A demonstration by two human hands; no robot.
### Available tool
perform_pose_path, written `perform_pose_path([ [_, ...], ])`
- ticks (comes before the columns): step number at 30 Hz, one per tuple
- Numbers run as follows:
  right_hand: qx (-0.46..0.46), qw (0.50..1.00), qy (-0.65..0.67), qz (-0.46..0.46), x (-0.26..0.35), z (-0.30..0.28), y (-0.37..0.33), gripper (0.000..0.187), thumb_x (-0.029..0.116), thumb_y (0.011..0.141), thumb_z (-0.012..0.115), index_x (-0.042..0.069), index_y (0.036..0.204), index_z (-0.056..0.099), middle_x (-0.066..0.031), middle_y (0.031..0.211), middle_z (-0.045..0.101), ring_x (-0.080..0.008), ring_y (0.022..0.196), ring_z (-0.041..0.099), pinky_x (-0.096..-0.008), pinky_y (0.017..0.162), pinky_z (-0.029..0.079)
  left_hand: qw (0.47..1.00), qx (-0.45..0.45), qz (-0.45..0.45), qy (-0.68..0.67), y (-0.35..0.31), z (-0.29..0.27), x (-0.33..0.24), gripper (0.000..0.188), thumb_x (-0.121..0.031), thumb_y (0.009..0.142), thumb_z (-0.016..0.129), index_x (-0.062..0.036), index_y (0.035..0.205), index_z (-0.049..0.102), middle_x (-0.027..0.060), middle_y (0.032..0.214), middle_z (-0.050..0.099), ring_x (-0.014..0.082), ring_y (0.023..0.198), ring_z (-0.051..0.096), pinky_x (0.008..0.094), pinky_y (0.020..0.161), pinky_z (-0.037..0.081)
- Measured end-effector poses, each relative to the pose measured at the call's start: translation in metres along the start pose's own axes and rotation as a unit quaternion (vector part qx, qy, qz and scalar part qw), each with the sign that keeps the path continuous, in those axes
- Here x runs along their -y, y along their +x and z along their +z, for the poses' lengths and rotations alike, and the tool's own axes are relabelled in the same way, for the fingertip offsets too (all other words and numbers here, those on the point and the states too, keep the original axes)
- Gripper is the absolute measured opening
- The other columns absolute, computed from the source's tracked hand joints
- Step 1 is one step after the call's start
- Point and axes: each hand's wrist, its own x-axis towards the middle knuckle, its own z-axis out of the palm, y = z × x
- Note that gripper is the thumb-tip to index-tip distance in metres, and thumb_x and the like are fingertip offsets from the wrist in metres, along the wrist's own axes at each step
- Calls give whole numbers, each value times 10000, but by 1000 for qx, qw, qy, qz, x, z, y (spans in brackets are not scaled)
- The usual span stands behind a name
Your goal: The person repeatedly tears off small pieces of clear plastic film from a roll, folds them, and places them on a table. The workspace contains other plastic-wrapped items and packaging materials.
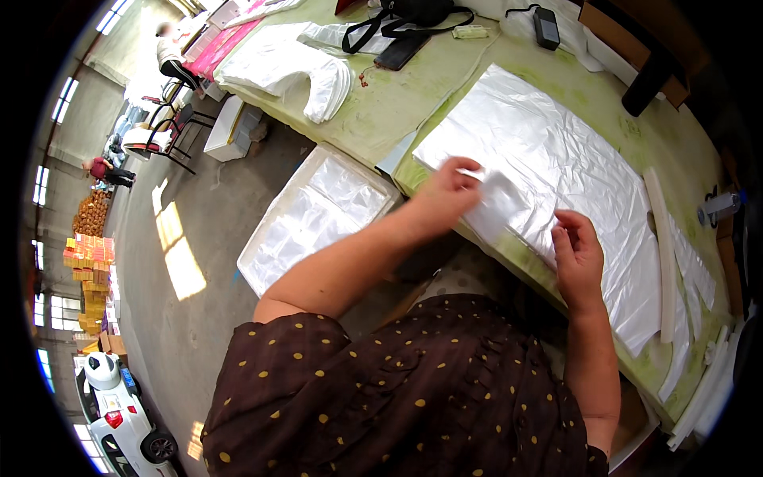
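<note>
A large stack of shiny, crinkled white plastic sheeting [572, 159] lies across the green-covered table before me. Over its near left edge, my left hand [453, 193] is closed in a pinch on a small translucent plastic bag [499, 203], blurred by motion. At the sheeting's near edge, my right hand [578, 258] has its fingers curled toward the thumb. What its fingertips hold, if anything, is too small to make out. Below my left forearm stands a white tub [256, 242] with flat clear plastic bags [318, 203] in it.
A long pale strip [661, 254] lies along the sheeting's right side. Farther back on the table [381, 103] are folded white plastic bags [286, 73], a phone [402, 52], a black bag [425, 11] and a dark handheld device [546, 29]. Chairs [179, 119] stand at the left.
</note>
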Motion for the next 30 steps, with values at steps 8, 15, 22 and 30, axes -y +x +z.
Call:
perform_pose_path([
  [8, -30, 983, -170, -59, -25, -28, -40, 75, 30, 958, 646, 12, 1030, 664, -27, 898, 604, -104, 754, 546, -245, 695, 457, 950, -262, -105, 137, 72, -199, -44, 444, -139, 865, 661, -161, 1304, 599, 21, 1057, 669, 146, 934, 634, 320, 782, 498],
  [15, -67, 988, -132, -52, -30, -25, -43, 87, -1, 933, 656, 5, 1019, 665, -60, 912, 609, -138, 782, 569, -259, 708, 470, 848, -308, 12, 431, 108, -269, 6, 560, -148, 867, 686, -99, 1411, 559, 95, 1150, 678, 205, 1009, 634, 356, 909, 502],
  [22, -49, 974, -200, -99, -22, -21, -42, 84, -14, 921, 661, -1, 1004, 665, -74, 897, 606, -153, 762, 569, -263, 693, 468, 822, -236, 176, 487, 82, -210, 18, 616, -359, 903, 696, -144, 1455, 526, 189, 1511, 472, 375, 1408, 422, 450, 1179, 322],
  [30, -53, 978, -189, -66, -22, -24, -43, 79, 17, 907, 677, 15, 986, 675, -91, 885, 628, -185, 745, 595, -291, 681, 486, 681, -165, 130, 702, 92, -222, 42, 657, -502, 1007, 496, -236, 1590, 357, 154, 1674, 254, 372, 1542, 232, 515, 1218, 218],
])
